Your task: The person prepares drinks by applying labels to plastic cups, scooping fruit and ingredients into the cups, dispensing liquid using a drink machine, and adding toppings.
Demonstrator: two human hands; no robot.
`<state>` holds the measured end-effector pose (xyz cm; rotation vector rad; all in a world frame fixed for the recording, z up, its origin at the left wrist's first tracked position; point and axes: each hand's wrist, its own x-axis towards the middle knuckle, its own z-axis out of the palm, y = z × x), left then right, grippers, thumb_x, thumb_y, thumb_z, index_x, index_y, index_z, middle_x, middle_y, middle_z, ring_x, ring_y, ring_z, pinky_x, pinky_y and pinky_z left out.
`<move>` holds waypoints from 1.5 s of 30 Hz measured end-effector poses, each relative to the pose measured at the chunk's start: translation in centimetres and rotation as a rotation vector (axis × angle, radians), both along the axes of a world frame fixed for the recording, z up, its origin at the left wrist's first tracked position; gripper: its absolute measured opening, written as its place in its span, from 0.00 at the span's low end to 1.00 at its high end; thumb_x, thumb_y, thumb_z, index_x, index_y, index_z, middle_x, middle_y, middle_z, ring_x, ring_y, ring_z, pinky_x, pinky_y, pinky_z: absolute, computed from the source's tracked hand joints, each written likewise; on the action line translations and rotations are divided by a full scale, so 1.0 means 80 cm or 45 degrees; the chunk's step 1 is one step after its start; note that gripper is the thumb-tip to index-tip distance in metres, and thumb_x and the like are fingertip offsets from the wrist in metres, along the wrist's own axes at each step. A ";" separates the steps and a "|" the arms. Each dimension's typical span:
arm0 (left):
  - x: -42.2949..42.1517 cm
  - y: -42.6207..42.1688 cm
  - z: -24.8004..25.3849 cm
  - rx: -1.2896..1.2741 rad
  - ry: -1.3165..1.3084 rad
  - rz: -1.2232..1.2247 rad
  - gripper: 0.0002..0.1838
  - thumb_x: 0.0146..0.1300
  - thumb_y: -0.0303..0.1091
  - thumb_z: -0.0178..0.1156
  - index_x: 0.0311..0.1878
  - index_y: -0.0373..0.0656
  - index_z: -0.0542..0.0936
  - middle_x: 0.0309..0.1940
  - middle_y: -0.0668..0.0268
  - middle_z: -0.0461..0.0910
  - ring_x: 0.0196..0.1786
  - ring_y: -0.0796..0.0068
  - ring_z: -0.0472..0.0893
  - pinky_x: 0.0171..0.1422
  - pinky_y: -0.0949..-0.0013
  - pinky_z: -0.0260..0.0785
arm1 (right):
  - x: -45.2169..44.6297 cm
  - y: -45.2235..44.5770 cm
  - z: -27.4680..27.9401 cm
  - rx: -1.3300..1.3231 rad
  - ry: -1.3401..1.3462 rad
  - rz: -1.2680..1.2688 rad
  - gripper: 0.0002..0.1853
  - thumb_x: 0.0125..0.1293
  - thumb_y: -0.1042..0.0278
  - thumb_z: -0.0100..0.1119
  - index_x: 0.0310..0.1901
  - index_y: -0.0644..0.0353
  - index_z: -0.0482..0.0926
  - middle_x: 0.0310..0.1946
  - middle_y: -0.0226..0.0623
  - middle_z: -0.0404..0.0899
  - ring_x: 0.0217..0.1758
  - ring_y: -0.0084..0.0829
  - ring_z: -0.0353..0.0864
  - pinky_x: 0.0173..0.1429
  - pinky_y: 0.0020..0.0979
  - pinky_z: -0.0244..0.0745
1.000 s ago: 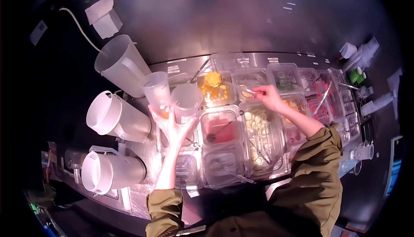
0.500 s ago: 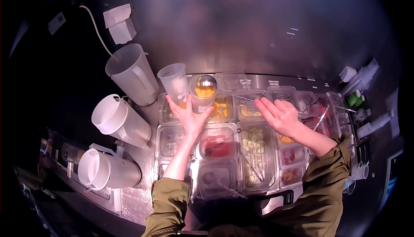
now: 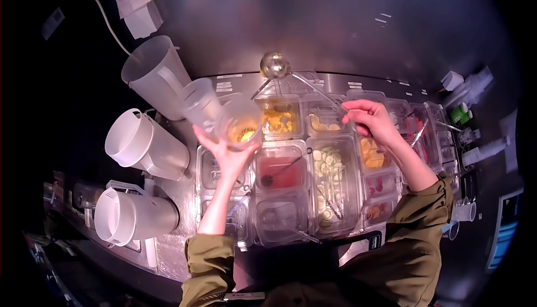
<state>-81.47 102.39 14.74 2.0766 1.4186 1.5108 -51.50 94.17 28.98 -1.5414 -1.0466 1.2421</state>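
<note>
My left hand [image 3: 225, 153] is wrapped round two translucent plastic cups held side by side. Yellow pieces lie at the bottom of the right cup [image 3: 241, 118], which tilts; the left cup [image 3: 200, 103] leans against it, its contents unclear. My right hand [image 3: 370, 119] pinches the end of a long thin handle belonging to a metal ladle [image 3: 275, 65]. The ladle's rounded bowl is raised beyond the cups, near the back wall, and I cannot see inside it. Below it sits a clear container of yellow fruit pieces [image 3: 278, 121].
Clear containers hold cucumber-like slices [image 3: 329, 167], something red [image 3: 281, 171] and orange pieces [image 3: 373, 151]. Three large pitchers, including a tall one [image 3: 159, 75], stand on the left. A metal wall [image 3: 335, 33] rises behind; tongs [image 3: 420, 136] lie at the right.
The ladle has come out of the right cup and up, away toward the back wall. My left hand has shifted left with both cups, now tilted. Yellow pieces remain in the right cup.
</note>
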 end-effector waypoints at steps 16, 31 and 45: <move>-0.117 -0.166 -0.053 -0.753 0.019 -0.593 0.40 0.38 0.55 0.67 0.53 0.39 0.69 0.54 0.55 0.60 0.59 0.60 0.61 0.69 0.51 0.39 | -0.160 0.125 -0.191 0.102 -1.864 0.488 0.07 0.51 0.73 0.50 0.25 0.62 0.79 0.24 0.45 0.79 0.32 0.41 0.81 0.35 0.37 0.76; -0.084 -0.114 0.004 -0.580 0.156 -0.665 0.34 0.41 0.57 0.64 0.47 0.42 0.75 0.45 0.59 0.75 0.54 0.67 0.71 0.69 0.47 0.30 | 0.013 0.057 -0.142 0.045 -0.515 0.119 0.09 0.52 0.74 0.55 0.35 0.68 0.80 0.24 0.34 0.80 0.29 0.17 0.76 0.36 0.20 0.69; -0.015 -0.049 -0.014 -0.020 0.396 -0.614 0.46 0.23 0.51 0.74 0.54 0.49 0.72 0.65 0.46 0.39 0.67 0.36 0.33 0.68 0.44 0.37 | -0.056 -0.060 0.073 1.806 -2.390 0.349 0.15 0.39 0.76 0.58 0.35 0.61 0.80 0.29 0.33 0.79 0.15 0.18 0.62 0.18 0.19 0.50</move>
